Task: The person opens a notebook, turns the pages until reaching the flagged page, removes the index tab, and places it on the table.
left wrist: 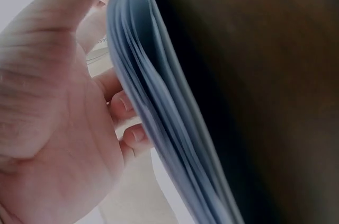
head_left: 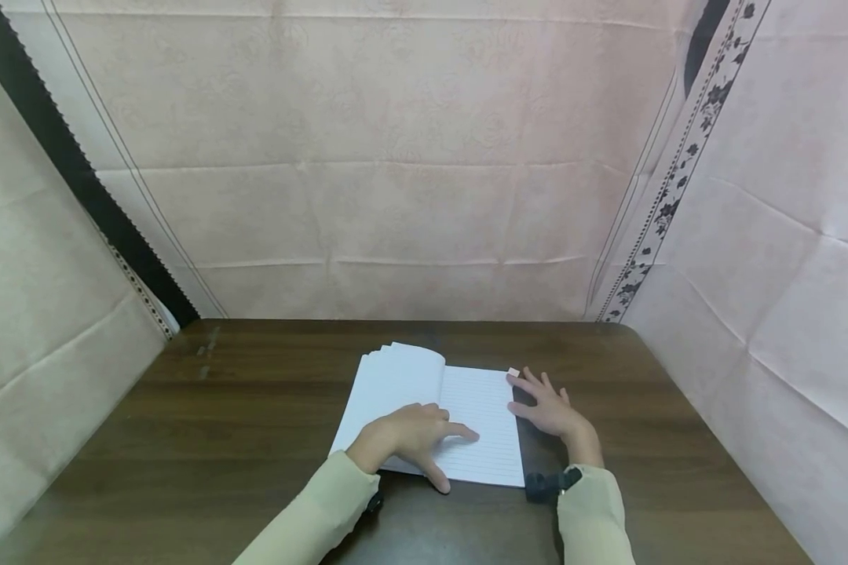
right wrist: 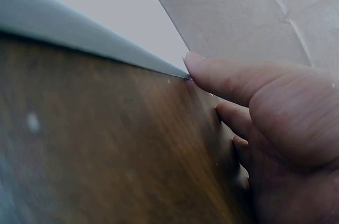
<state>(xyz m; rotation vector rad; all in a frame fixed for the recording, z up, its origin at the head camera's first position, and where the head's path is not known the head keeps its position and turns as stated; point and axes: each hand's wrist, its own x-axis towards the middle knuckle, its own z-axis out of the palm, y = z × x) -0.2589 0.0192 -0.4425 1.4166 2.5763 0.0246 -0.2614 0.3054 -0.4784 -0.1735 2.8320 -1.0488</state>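
Note:
An open lined notebook (head_left: 466, 416) lies on the dark wooden table (head_left: 254, 408), with a fanned stack of pages arching up on its left half. My left hand (head_left: 413, 439) rests on the lower middle of the pages, fingers loosely spread and pressing down. In the left wrist view the palm (left wrist: 47, 128) lies beside the stacked page edges (left wrist: 159, 123). My right hand (head_left: 547, 408) lies flat on the table at the notebook's right edge, fingers straight, fingertips touching the page edge. In the right wrist view a fingertip (right wrist: 198, 68) meets the notebook corner (right wrist: 79, 33).
Pale pink creased cloth (head_left: 396, 157) hangs behind and on both sides of the table. A small pale tab (head_left: 513, 372) sits at the notebook's top right corner. Bare wood lies left and right of the notebook.

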